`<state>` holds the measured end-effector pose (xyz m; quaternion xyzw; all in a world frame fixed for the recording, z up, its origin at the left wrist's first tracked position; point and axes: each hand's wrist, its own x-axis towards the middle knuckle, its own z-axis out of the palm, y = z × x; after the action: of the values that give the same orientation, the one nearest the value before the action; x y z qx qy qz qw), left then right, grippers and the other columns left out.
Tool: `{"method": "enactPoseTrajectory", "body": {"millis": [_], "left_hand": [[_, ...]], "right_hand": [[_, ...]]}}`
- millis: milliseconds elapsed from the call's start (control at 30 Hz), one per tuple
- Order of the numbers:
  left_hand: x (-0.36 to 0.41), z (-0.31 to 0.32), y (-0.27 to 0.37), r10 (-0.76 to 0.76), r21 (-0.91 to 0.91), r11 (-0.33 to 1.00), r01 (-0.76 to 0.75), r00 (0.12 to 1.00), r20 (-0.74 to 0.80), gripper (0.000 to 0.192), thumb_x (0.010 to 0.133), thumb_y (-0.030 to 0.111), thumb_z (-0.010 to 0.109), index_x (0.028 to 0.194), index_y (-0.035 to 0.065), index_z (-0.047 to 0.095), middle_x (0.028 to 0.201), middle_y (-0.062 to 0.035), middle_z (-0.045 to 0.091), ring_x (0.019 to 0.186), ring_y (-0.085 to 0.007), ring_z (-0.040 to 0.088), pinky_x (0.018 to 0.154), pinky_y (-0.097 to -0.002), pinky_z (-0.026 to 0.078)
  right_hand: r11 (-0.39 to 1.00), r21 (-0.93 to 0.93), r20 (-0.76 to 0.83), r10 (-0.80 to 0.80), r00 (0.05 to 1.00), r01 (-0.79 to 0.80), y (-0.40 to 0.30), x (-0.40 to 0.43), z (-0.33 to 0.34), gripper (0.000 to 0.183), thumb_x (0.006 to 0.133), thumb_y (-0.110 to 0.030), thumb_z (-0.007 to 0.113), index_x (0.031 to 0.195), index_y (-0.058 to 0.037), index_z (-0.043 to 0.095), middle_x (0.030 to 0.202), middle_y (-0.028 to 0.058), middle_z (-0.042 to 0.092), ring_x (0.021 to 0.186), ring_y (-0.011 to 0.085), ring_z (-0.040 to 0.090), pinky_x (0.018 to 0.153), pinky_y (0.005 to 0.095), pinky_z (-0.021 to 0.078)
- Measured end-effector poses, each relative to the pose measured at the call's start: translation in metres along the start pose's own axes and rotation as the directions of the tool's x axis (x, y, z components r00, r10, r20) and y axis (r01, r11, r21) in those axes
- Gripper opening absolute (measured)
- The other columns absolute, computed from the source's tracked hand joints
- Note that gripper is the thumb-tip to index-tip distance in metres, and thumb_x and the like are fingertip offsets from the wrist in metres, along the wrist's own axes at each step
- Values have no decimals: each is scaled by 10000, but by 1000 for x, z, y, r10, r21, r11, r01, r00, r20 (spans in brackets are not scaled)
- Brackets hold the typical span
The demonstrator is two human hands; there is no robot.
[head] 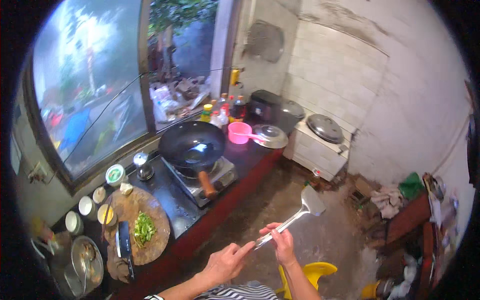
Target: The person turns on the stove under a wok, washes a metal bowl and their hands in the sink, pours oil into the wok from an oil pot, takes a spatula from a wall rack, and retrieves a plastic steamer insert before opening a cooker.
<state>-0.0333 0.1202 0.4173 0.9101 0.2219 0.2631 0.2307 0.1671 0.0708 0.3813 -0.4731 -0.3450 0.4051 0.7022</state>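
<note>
My right hand (280, 240) grips the handle of a metal wok spatula (288, 221), its blade pointing up and away over the floor. At the handle's lower end is my left hand (228, 260), with its index finger touching the handle tip. To the left, a black wok (191, 144) with a wooden handle rests on a gas stove (221, 180). Chopped green vegetables (144, 229) lie on a round wooden chopping board (157, 210), beside a cleaver (123, 240).
Small bowls (87, 206) and a metal basin (87, 262) crowd the counter's left end. Beyond the wok stand a pink dipper (239, 132), a pot lid (270, 135) and seasoning bottles (238, 108). A yellow plastic chair (318, 270) is close by my right forearm.
</note>
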Motion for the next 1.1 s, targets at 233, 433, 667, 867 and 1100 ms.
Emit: {"method": "enactPoseTrajectory", "body": {"millis": [233, 433, 667, 867, 1100], "left_hand": [[0, -47, -42, -263, 19, 960, 278, 926, -271, 459, 713, 104, 610, 1161, 178, 543, 755, -67, 533, 580, -221, 577, 481, -328, 477], [-8, -80, -61, -667, -550, 723, 418, 628, -400, 510, 687, 8, 635, 1176, 68, 508, 851, -10, 567, 697, -67, 490, 631, -208, 420], [41, -135, -101, -519, 39, 775, 631, 670, -530, 508, 632, -27, 513, 1130, 71, 532, 802, -103, 552, 661, -218, 539, 596, -316, 432], [108, -144, -132, -583, 341, 578, 742, 667, -464, 358, 631, 27, 576, 979, 102, 612, 783, -125, 600, 777, -299, 593, 671, -392, 461], [168, -133, -142, -613, 343, 533, 774, 632, -473, 269, 647, 44, 575, 910, 78, 618, 774, -146, 596, 793, -329, 584, 700, -415, 442]], "right_hand": [[986, -158, 445, 126, 887, -60, -6, 77, 79, 299, 878, -165, 525, 1134, -16, 482, 980, 97, 613, 890, 160, 580, 786, 292, 467], [945, -314, 526, 251, 813, -89, 28, 156, 52, 200, 892, -167, 506, 874, 4, 608, 795, 70, 626, 725, 133, 602, 669, 265, 496], [927, -324, 334, 297, 895, -187, 74, 231, -5, 200, 898, -173, 509, 877, 12, 583, 767, 71, 621, 637, 109, 593, 604, 235, 492], [908, -400, 421, 299, 857, -120, 76, 278, -44, 183, 881, -158, 537, 990, -19, 587, 837, 59, 634, 659, 93, 594, 613, 226, 482], [901, -351, 297, 367, 881, -257, 80, 329, -124, 164, 883, -142, 520, 1004, -43, 569, 853, 63, 631, 659, 95, 600, 568, 206, 462]]}}
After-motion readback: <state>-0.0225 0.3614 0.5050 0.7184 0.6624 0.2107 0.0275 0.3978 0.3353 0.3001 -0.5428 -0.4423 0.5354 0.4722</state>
